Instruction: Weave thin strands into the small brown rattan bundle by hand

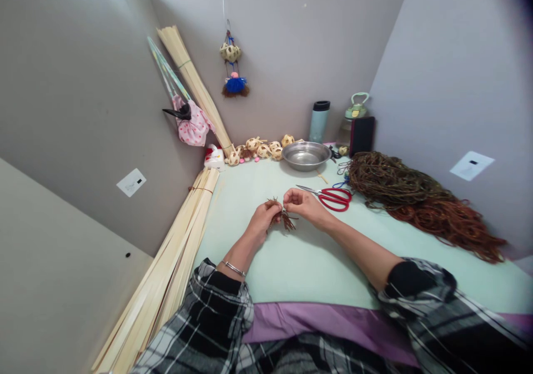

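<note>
My left hand (263, 218) and my right hand (300, 203) meet over the pale green table (291, 257), both pinched on a small brown tassel of cords (285, 217). The tassel's frayed ends fan out between and below the fingers. My left wrist wears a thin silver bracelet (233, 267). Plaid sleeves cover both forearms near the table's front edge.
Red-handled scissors (333, 197) lie just right of my hands. A big heap of brown cords (420, 199) fills the right side. A steel bowl (306, 155), woven balls (262, 147), a tumbler (319, 121) and a kettle stand at the back. Bamboo strips (175, 268) run along the left edge.
</note>
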The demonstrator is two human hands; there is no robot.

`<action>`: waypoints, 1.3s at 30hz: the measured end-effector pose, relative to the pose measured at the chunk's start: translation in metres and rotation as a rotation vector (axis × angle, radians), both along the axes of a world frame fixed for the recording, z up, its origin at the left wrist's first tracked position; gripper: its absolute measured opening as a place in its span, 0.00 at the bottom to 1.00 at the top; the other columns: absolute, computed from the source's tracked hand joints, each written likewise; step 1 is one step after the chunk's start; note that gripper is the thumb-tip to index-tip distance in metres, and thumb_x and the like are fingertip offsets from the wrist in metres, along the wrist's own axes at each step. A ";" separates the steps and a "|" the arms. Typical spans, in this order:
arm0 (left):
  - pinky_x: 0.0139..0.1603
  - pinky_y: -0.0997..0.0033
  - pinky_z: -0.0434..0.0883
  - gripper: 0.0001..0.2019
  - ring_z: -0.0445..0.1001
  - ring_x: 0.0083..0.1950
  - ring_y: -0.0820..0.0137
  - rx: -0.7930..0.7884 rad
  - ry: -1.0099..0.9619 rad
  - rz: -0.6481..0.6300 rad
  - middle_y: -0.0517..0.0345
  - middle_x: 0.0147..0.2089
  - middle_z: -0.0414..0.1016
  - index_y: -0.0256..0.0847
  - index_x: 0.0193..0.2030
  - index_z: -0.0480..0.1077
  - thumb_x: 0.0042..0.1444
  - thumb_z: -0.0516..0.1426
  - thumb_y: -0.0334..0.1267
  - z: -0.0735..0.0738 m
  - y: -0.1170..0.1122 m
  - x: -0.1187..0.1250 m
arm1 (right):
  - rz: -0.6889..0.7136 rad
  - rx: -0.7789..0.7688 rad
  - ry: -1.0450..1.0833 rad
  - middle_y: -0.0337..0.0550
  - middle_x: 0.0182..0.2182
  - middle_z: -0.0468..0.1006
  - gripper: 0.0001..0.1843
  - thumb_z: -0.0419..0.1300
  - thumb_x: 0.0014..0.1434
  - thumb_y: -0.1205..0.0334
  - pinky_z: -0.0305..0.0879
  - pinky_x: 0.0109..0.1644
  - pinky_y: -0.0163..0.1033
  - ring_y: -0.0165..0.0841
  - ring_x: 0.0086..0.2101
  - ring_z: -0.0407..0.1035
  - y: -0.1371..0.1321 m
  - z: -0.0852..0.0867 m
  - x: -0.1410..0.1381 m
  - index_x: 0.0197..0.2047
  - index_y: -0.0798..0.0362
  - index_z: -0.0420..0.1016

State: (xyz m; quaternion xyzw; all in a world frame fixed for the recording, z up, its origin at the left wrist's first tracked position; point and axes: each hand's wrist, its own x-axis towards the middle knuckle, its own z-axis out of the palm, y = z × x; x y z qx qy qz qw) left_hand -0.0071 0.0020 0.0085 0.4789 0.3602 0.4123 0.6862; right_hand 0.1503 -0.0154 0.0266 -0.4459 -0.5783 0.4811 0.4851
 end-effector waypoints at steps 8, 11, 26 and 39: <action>0.29 0.75 0.62 0.09 0.64 0.25 0.77 0.025 -0.025 0.003 0.63 0.26 0.66 0.37 0.30 0.69 0.46 0.62 0.39 0.004 -0.001 -0.001 | -0.007 0.005 0.004 0.34 0.26 0.69 0.11 0.65 0.46 0.63 0.57 0.32 0.34 0.27 0.27 0.63 0.001 -0.001 0.001 0.33 0.54 0.68; 0.29 0.75 0.61 0.10 0.64 0.25 0.77 0.043 0.000 -0.023 0.62 0.26 0.67 0.36 0.33 0.70 0.47 0.63 0.39 0.002 -0.001 -0.001 | -0.004 0.006 0.010 0.35 0.28 0.71 0.12 0.65 0.46 0.62 0.58 0.33 0.35 0.28 0.28 0.64 0.000 0.000 0.000 0.34 0.54 0.68; 0.30 0.77 0.63 0.11 0.64 0.27 0.78 0.006 -0.154 -0.007 0.59 0.33 0.72 0.36 0.32 0.69 0.46 0.64 0.39 0.007 -0.003 -0.002 | 0.020 -0.022 0.009 0.36 0.28 0.74 0.14 0.67 0.46 0.62 0.64 0.35 0.36 0.31 0.29 0.70 0.003 -0.006 0.000 0.34 0.53 0.67; 0.34 0.76 0.63 0.13 0.66 0.32 0.77 0.059 -0.118 0.072 0.57 0.37 0.72 0.37 0.33 0.70 0.47 0.65 0.42 0.005 -0.003 -0.001 | -0.014 -0.087 0.107 0.38 0.29 0.75 0.12 0.67 0.47 0.61 0.66 0.38 0.36 0.28 0.30 0.67 0.006 -0.010 0.005 0.36 0.56 0.75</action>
